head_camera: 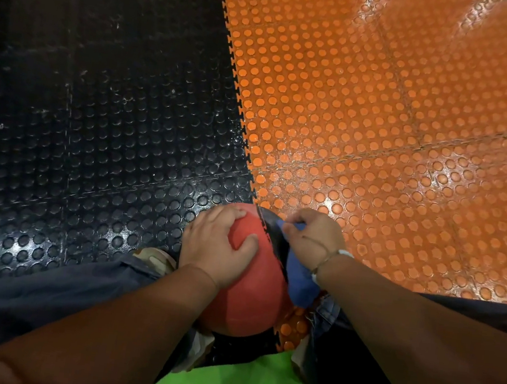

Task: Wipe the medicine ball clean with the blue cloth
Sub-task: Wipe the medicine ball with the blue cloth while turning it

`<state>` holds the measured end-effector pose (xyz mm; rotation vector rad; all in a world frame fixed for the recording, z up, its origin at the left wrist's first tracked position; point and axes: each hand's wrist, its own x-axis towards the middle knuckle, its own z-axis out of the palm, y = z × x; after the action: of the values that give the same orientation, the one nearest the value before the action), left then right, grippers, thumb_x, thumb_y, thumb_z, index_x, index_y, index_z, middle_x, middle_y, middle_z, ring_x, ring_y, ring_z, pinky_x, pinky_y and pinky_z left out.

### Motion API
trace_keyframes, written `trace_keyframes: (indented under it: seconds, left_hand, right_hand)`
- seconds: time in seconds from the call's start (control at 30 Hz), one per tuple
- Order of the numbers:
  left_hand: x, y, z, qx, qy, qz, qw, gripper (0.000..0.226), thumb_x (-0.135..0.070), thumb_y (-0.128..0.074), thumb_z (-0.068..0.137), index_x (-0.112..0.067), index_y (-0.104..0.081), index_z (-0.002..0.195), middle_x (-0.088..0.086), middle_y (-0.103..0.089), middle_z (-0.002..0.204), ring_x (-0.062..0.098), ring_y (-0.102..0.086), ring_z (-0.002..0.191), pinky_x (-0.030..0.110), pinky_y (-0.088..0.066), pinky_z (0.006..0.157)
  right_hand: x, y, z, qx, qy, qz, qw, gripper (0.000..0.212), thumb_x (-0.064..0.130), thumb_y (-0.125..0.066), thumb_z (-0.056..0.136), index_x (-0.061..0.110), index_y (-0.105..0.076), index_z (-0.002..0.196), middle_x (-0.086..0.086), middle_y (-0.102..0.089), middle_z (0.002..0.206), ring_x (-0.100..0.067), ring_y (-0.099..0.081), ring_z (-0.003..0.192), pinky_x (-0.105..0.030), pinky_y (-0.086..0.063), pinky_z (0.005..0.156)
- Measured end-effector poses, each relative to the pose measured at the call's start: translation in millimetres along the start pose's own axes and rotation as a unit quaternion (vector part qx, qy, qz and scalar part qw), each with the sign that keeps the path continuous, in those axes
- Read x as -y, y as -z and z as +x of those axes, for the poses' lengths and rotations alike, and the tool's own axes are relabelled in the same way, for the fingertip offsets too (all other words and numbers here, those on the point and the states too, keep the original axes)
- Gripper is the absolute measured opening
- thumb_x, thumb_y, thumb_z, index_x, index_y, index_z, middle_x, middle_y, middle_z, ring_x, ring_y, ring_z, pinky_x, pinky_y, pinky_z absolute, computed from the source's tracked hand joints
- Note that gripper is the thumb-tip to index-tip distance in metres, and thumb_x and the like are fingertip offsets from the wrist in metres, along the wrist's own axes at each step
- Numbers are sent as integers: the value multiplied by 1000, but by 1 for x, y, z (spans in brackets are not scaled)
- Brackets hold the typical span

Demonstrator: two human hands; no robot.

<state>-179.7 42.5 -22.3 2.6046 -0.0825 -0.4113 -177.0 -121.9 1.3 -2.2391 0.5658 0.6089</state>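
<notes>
my left hand (pixel 219 242) spread flat on medicine ball (pixel 248 299) | my right hand (pixel 313 237) pinches blue cloth (pixel 299 277) | risk: ball may roll under wiping pressure

Light comes from above on my right: white glare spots gleam on the orange studded rubber floor tiles (pixel 383 112), strongest at the upper right. The black studded rubber floor tiles (pixel 78 122) on my left sink into near darkness at the top. My left hand (pixel 217 244) and right hand (pixel 314 234) are lit; my forearms (pixel 109 311) lie in shadow. The wide lens bows the tile seams near the edges.
</notes>
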Motion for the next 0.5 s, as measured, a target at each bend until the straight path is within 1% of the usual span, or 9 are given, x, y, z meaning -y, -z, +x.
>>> trace_keyframes:
  seconds: [0.07,0.1,0.17,0.23,0.3,0.37,0.4,0.43,0.5]
  left_hand:
    - [-3,-1,-5,1,-20,10,1000,68,-63,-31,64,-30,-61,116,-13,-56,123,16,-45,118,36,-34,101]
    - [-4,-1,-7,0,-29,17,999,67,-62,-32,65,-30,-61,115,-13,-57,122,15,-45,118,35,-34,101]
    - [-2,-1,-6,-2,-37,22,999,65,-62,-33,65,-29,-62,113,-12,-58,121,16,-46,116,34,-34,99]
    - [1,0,-1,-9,-34,15,999,64,-61,-34,66,-28,-63,112,-11,-58,120,18,-48,114,35,-37,98]
    - [1,0,1,-1,-28,9,1000,66,-63,-33,65,-29,-62,115,-11,-57,122,17,-47,115,36,-36,100]
    - [-2,0,0,18,-28,12,999,69,-65,-32,64,-32,-59,118,-14,-54,124,15,-44,119,37,-34,102]
    - [-4,0,-1,25,-30,18,999,70,-67,-32,63,-33,-58,119,-15,-53,125,14,-42,120,37,-34,103]
    - [-6,0,-2,30,-34,29,999,70,-69,-33,63,-34,-56,119,-16,-51,126,13,-41,122,37,-33,104]
    - [-7,3,-2,43,-32,46,997,73,-73,-37,60,-35,-53,119,-16,-48,128,13,-37,124,37,-31,105]
  right_hand:
    - [-7,-1,2,19,-54,-81,995,23,30,-52,93,9,-61,95,-10,-65,98,-24,-57,84,-27,-43,71]
    - [-3,-4,0,21,-45,-128,991,24,29,-49,95,8,-60,99,-11,-64,102,-26,-58,86,-27,-43,71]
    - [9,-10,-7,8,36,-184,982,25,29,-43,97,13,-58,109,-8,-59,112,-27,-58,96,-28,-41,73]
    - [18,-12,-13,9,115,-182,977,26,33,-41,97,18,-58,111,-5,-56,116,-26,-57,101,-27,-40,76]
    - [12,-6,-6,16,87,-158,983,27,33,-43,97,16,-59,110,-7,-59,113,-24,-55,92,-25,-37,73]
    - [1,2,3,36,4,-132,991,27,30,-45,96,10,-60,107,-11,-63,107,-23,-51,83,-25,-37,70]
    - [-4,3,5,45,-21,-136,989,26,28,-46,96,8,-61,105,-13,-64,106,-24,-53,83,-26,-39,70]
    - [-5,3,5,44,-16,-154,987,25,27,-46,96,8,-61,105,-14,-64,106,-26,-55,86,-27,-41,70]
    - [1,-3,1,16,61,-179,982,24,28,-45,95,13,-61,104,-8,-61,109,-26,-58,93,-27,-43,71]
